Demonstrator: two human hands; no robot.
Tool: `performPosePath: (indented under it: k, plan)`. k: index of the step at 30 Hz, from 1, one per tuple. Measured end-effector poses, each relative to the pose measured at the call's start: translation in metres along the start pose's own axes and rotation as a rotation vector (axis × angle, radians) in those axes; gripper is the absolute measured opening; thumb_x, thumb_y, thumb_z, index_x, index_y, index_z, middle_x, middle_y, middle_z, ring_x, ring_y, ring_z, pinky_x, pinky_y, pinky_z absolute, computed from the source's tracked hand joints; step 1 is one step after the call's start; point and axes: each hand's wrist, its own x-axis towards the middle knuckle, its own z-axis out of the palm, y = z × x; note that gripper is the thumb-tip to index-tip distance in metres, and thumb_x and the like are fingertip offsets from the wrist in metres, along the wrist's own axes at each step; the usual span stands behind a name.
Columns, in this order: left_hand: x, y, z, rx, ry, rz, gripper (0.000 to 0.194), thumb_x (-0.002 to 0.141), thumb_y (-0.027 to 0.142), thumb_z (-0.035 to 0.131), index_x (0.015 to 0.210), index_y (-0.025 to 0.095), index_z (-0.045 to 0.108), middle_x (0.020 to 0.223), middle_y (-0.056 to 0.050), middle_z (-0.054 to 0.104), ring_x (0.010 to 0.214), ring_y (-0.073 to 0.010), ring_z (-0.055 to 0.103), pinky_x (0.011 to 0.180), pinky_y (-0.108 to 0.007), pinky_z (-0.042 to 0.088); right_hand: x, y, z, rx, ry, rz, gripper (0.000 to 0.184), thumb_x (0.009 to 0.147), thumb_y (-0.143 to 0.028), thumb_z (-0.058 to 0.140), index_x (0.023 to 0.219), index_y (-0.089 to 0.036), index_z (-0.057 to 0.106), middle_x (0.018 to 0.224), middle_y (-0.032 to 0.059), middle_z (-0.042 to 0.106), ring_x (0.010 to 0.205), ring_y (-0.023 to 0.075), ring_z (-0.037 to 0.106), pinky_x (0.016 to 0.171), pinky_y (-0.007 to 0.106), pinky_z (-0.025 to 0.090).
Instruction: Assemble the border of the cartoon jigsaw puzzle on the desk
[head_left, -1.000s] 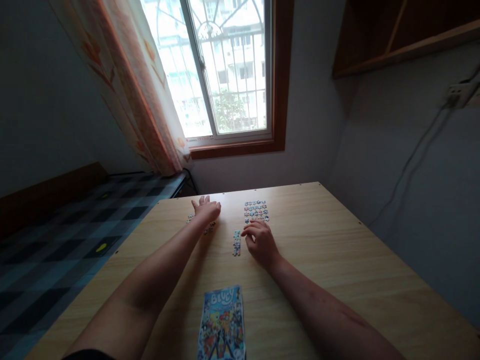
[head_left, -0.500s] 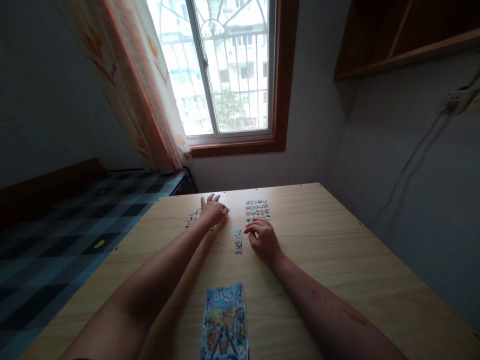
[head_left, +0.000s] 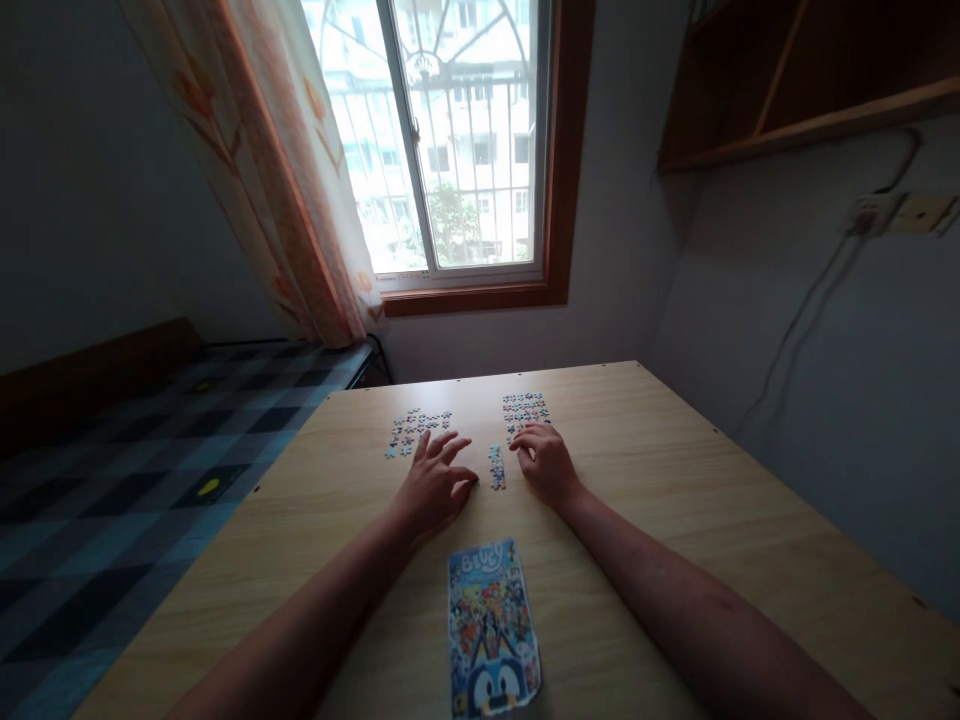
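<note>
My left hand (head_left: 435,485) is over the near left of the puzzle pieces, its thumb and forefinger pinched on a small dark puzzle piece (head_left: 475,482). The other fingers of that hand are spread. Just right of it lies a narrow strip of joined jigsaw pieces (head_left: 497,468). My right hand (head_left: 549,465) rests on the table beside this strip, fingers loosely bent, thumb and forefinger apart, nothing visible between them. Loose puzzle pieces (head_left: 409,425) lie scattered beyond my left hand. Rows of pieces (head_left: 526,408) lie beyond my right hand, which partly hides the nearest row.
A Bluey picture sheet (head_left: 491,610) lies nearest me on the wooden table (head_left: 675,520). To the left is a bed with a checked cover (head_left: 112,500). A window (head_left: 465,150) is behind the table, and a shelf (head_left: 750,80) hangs at the upper right.
My left hand has come back toward me and right from the scattered pieces, with a piece pinched in it. My right hand stays beside the strip. The view has shifted slightly.
</note>
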Motion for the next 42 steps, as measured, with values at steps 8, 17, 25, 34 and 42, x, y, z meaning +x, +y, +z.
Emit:
performPosePath:
  k: [8,17,25,34,42]
  plan:
    - [-0.010,0.006,0.006,-0.214,0.074,0.003,0.020,0.082,0.016,0.064,0.091,0.027,0.078,0.113,-0.006,0.071,0.110,-0.0272,0.057,0.100,-0.049,0.047,-0.005,-0.004,-0.002,-0.161,-0.081,-0.126,0.024,0.079,-0.003,0.059,0.075,-0.023,0.072,0.086,0.0037,0.074,0.101,0.0243,0.062,0.100,0.042,0.042]
    - [-0.012,0.003,0.008,-0.282,-0.030,-0.008,0.027,0.083,0.021,0.061,0.106,0.020,0.075,0.099,-0.008,0.072,0.094,-0.0238,0.060,0.089,-0.040,0.051,-0.007,-0.003,-0.004,-0.225,-0.085,-0.116,0.024,0.078,-0.003,0.059,0.076,-0.022,0.073,0.084,0.0044,0.073,0.099,0.0236,0.061,0.098,0.041,0.043]
    - [-0.005,0.002,0.013,-0.284,-0.098,-0.026,0.022,0.087,0.027,0.063,0.104,0.025,0.076,0.099,-0.006,0.071,0.093,-0.0233,0.060,0.088,-0.038,0.048,-0.005,0.000,-0.005,-0.279,-0.101,-0.080,0.021,0.081,-0.006,0.058,0.075,-0.021,0.073,0.082,0.0056,0.072,0.091,0.0229,0.062,0.092,0.037,0.047]
    - [0.002,-0.001,0.019,-0.341,-0.114,-0.047,0.016,0.085,0.029,0.065,0.096,0.023,0.075,0.094,-0.005,0.068,0.088,-0.0203,0.060,0.087,-0.036,0.047,-0.004,0.004,-0.009,-0.266,-0.128,-0.023,0.022,0.082,-0.009,0.056,0.078,-0.020,0.074,0.086,0.0068,0.072,0.092,0.0239,0.062,0.089,0.036,0.048]
    - [0.006,-0.005,0.019,-0.288,-0.156,0.019,0.017,0.087,0.032,0.062,0.097,0.022,0.072,0.096,-0.005,0.067,0.089,-0.0206,0.059,0.089,-0.036,0.047,-0.013,-0.009,-0.014,-0.222,-0.198,-0.108,0.022,0.081,-0.007,0.057,0.078,-0.021,0.074,0.084,0.0062,0.072,0.090,0.0233,0.062,0.089,0.036,0.048]
